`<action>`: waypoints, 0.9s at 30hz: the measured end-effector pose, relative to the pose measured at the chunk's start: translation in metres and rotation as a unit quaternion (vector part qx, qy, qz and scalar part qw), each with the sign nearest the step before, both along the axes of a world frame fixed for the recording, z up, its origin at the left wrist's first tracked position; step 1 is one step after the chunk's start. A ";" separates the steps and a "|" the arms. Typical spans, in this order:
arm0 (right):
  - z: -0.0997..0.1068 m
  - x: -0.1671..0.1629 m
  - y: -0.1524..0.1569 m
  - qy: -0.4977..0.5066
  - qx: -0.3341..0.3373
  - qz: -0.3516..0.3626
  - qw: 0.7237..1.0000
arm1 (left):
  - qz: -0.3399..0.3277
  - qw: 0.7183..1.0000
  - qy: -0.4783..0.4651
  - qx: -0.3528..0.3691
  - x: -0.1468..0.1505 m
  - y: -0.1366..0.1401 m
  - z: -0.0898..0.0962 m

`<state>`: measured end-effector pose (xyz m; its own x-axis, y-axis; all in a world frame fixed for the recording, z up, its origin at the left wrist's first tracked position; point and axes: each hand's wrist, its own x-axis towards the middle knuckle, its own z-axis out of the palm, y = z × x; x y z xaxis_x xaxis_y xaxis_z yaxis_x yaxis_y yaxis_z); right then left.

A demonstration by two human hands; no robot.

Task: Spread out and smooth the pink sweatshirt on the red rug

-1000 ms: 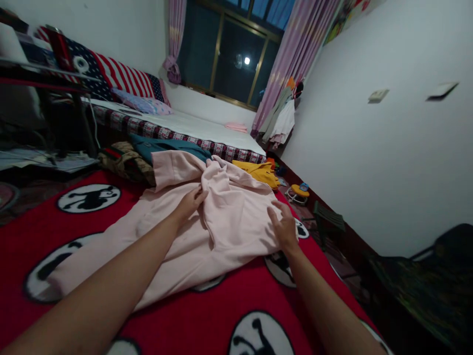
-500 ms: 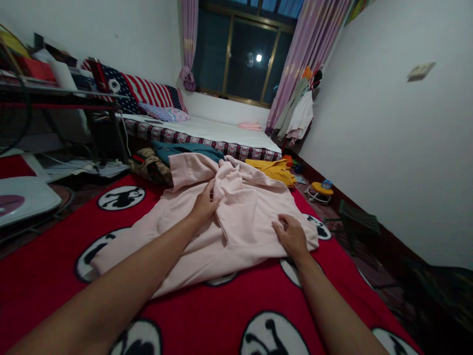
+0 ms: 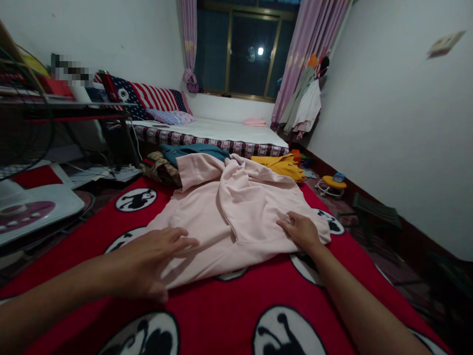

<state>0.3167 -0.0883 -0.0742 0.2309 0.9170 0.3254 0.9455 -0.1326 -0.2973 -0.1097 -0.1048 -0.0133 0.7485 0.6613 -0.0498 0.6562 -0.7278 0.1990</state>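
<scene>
A pale pink garment (image 3: 254, 212) lies spread and creased on a red blanket (image 3: 210, 320) with black-and-white round figures. A wide sleeve-like part sticks out at its far left, and bunched folds run down its middle. My left hand (image 3: 157, 256) is over the garment's near left edge, fingers spread and thumb apart, gripping nothing; whether it touches the cloth is unclear. On the right side, my right hand (image 3: 303, 230) has its thumb and fingertips pinched together on the pink cloth.
Behind the garment lie a teal garment (image 3: 195, 149), a patterned brown one (image 3: 160, 167) and a yellow one (image 3: 281, 166). A bed (image 3: 221, 130) stands under the window. To the right are a small yellow stool (image 3: 332, 183) and a dark folding stool (image 3: 375, 212); a cluttered desk (image 3: 81, 113) stands left.
My left hand has left the middle folds and moved toward me and left, its fingers spreading. My right hand has stayed near the right side, its fingertips closing on the cloth. The view has shifted slightly.
</scene>
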 end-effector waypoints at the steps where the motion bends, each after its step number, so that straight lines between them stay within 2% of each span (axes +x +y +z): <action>1: 0.002 0.003 0.001 0.012 0.006 0.015 1.000 | 0.002 0.999 0.004 0.039 -0.006 -0.009 -0.006; 4: 0.006 0.012 0.001 0.071 0.071 0.041 0.994 | 0.024 0.991 -0.009 0.132 -0.019 -0.025 -0.028; 7: 0.007 0.016 -0.005 0.122 0.152 0.021 0.981 | 0.054 0.978 -0.033 0.198 -0.028 -0.028 -0.046; 10: 0.011 0.019 -0.013 0.165 0.213 -0.002 0.963 | 0.064 0.975 -0.051 0.207 -0.038 -0.018 -0.046; 12: 0.019 0.024 -0.015 0.176 0.249 -0.015 0.952 | 0.079 0.980 -0.070 0.168 -0.042 -0.001 -0.029; 14: 0.035 0.034 -0.008 0.163 0.296 -0.028 0.941 | 0.110 0.981 -0.096 0.129 -0.038 0.028 0.001; 16: 0.055 0.047 0.007 0.140 0.343 -0.046 0.928 | 0.135 0.976 -0.112 0.126 -0.025 0.066 0.034; 18: 0.072 0.059 0.028 0.115 0.365 -0.066 0.921 | 0.135 0.969 -0.101 0.179 -0.004 0.108 0.058; 19: 0.077 0.063 0.039 0.101 0.362 -0.081 0.923 | 0.161 0.961 -0.073 0.212 0.007 0.128 0.062; 21: 0.075 0.068 0.057 0.068 0.322 -0.125 0.936 | 0.209 0.949 -0.043 0.231 0.031 0.159 0.055; 24: 0.045 0.069 0.069 0.021 0.180 -0.180 0.967 | 0.227 0.944 -0.041 0.235 0.057 0.180 0.013; 27: 0.008 0.070 0.069 -0.025 0.047 -0.166 0.985 | 0.242 0.932 -0.048 0.265 0.068 0.183 -0.033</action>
<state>0.3868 -0.0194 -0.0661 0.4948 0.7591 0.4229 0.8682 -0.4115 -0.2773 -0.0417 0.0784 -0.0468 0.3410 0.8353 0.4312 0.9308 -0.3642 -0.0306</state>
